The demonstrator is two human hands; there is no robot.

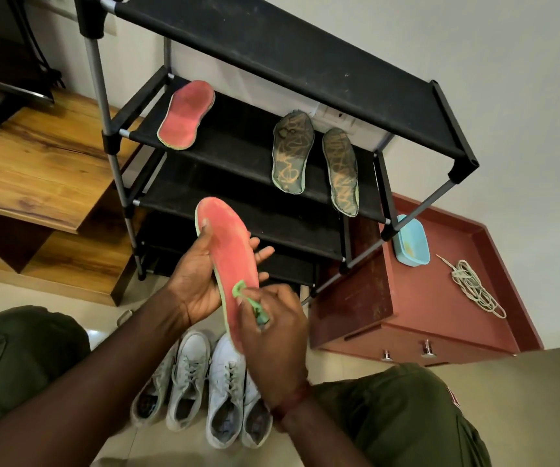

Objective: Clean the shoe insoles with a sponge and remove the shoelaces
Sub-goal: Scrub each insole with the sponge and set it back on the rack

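A pale tiled floor (pixel 103 318) is flanked by a wooden unit (pixel 36 170) at the left, a black shoe rack (pixel 272 45) in the middle and a red-brown cabinet (pixel 423 305) at the right. One red insole (pixel 186 116) is laid on the rack's second shelf. In front of the rack, a second red insole (pixel 228 244) is gripped from beneath by the left hand (pixel 197 284), with the thumb curled over its left edge. A green sponge (pixel 255 305) is pinched in the curled fingers of the right hand (pixel 275 328) and pressed against the heel half. Pale sneakers (pixel 189 379) stand on the floor below, their laces threaded. Further right, two dark patterned insoles (pixel 292 153) lie on the shelf, and a blue tub (pixel 410 241) and a loose shoelace (pixel 474 288) on the cabinet. The thin held insole is likely to be bent by hard scrubbing and could be slipped from the one-handed grip. The sneakers could be dripped on.
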